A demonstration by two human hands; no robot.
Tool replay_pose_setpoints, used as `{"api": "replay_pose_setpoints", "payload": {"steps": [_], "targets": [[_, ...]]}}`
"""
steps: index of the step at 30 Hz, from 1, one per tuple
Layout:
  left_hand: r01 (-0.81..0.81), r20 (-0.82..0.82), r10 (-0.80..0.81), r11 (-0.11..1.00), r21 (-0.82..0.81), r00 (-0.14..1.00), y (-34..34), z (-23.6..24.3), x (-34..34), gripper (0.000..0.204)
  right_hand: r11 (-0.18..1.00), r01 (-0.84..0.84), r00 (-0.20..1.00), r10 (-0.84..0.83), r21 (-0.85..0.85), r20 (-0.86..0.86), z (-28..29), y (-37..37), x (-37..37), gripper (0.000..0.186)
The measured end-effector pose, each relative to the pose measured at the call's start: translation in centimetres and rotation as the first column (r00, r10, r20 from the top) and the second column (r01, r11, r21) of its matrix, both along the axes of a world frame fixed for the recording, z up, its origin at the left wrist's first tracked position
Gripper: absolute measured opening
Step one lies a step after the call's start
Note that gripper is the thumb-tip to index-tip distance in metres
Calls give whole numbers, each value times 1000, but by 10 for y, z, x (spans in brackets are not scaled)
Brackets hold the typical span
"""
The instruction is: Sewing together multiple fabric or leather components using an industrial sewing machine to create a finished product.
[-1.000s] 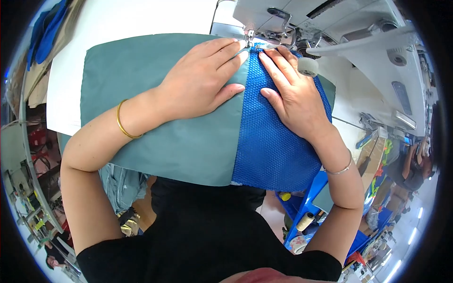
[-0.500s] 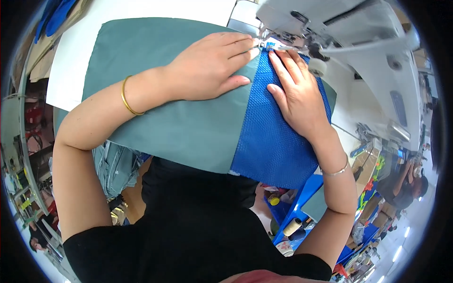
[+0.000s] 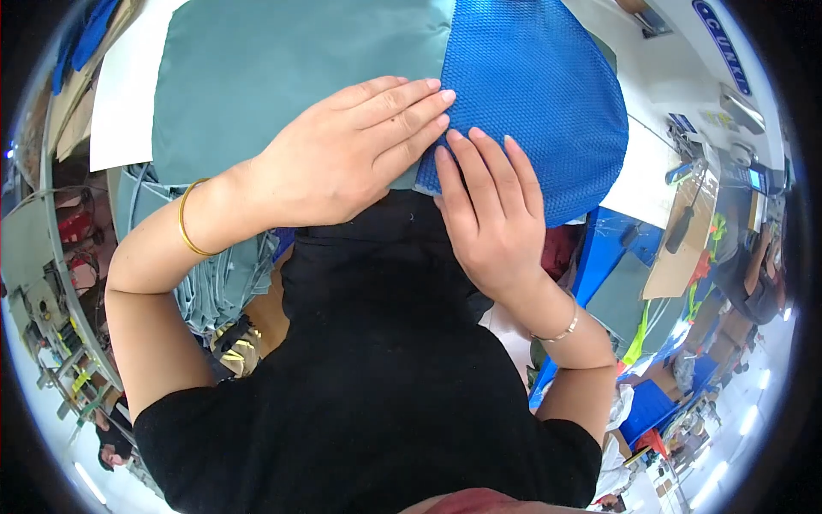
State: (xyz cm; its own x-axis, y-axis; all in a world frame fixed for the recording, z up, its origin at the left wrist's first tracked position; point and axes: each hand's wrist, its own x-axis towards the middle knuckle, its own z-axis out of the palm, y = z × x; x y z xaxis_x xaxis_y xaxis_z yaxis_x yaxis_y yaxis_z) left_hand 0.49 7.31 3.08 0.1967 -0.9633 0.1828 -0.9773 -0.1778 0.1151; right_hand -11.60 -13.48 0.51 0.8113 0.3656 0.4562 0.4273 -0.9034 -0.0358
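Blue fabric (image 3: 548, 94), right hand (image 3: 498, 218) at near edge, tabletop (image 3: 644, 182) beside

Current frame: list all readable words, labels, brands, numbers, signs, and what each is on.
Dark blue badge on the white machine, upper right: pale letters visible; wording not copied here.
Small screen device, right: anything on it is too small to read.
Small dark plate, right: too small to read.
Green fabric and blue textured fabric: no lettering visible.
Background at the rim: too small and distorted to read.
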Motion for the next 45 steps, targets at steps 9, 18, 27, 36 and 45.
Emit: {"api": "replay_pose_setpoints", "payload": {"steps": [9,18,27,36,45], "targets": [[5,18,-5,1000,3,1000,8,-8,1,58,995,-89,995,87,44,40,-9,-7,3,29],[-118,-161,95,983,-143,982,-2,-22,17,54,987,-162,979,160,-6,-125,5,-9,3,39],[-112,-163,92,987,-119,982,-2,-20,18,58,982,-187,965,187,18,-186,13,-16,7,31],[-124,-147,105,984,-128,984,-12,-19,37,57,986,-165,972,168,34,-167,13,-26,31,28],[-155,-136,136,977,-144,981,-21,-22,59,53,989,-140,982,145,54,-117,9,-30,55,27]]}}
